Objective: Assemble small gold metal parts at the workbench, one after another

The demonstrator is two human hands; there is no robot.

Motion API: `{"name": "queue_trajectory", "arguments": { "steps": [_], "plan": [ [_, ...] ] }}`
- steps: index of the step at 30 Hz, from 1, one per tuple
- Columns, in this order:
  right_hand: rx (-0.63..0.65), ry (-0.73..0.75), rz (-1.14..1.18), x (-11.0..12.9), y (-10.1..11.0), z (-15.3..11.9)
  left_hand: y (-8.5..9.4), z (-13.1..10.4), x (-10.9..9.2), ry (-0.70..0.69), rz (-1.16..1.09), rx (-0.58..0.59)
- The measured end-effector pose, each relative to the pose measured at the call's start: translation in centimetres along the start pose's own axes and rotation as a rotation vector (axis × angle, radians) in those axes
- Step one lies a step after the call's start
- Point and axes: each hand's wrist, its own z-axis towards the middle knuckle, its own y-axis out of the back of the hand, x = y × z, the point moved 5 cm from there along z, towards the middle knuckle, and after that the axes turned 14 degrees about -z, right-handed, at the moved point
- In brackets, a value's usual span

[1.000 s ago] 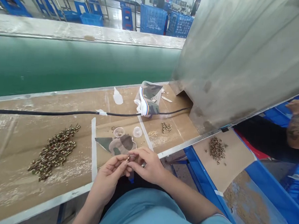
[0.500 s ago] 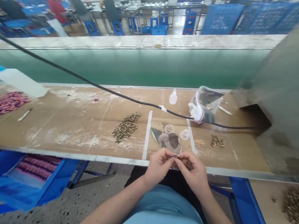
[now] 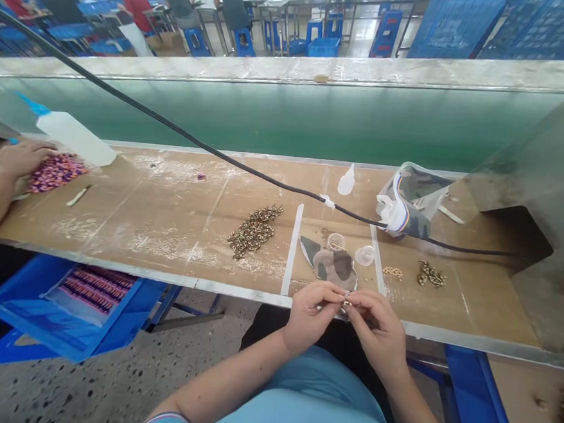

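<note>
Angled toward each other, the left hand (image 3: 311,316) and right hand (image 3: 379,328) meet at the bench (image 3: 167,197)'s front edge, both pinching a small piece (image 3: 346,303) between them, just nearside of the camouflage cloth (image 3: 332,268).

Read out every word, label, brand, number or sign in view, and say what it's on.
None can be read.
Large bottle: no lettering visible.
Small bottle: no lettering visible.
Back crates: too blurred to tell.
Held piece: too small to tell.
</note>
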Motion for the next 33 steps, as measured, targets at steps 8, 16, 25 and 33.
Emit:
{"name": "queue_trajectory", "arguments": {
  "steps": [8, 16, 25, 33],
  "plan": [
    [-0.028, 0.018, -0.026, 0.08, 0.03, 0.06, -0.28, 0.18, -0.87, -0.081, 0.117, 0.04],
    [-0.069, 0.102, -0.091, 0.42, 0.42, -0.08, -0.33, 0.31, -0.98, -0.078, 0.146, 0.072],
    [-0.07, 0.153, -0.076, 0.9, 0.59, 0.05, -0.26, 0.22, -0.63, -0.048, 0.111, 0.064],
    [-0.037, 0.112, -0.092, 0.73, 0.55, 0.3, -0.37, 0.44, -0.64, -0.014, 0.13, 0.114]
  ]
}}
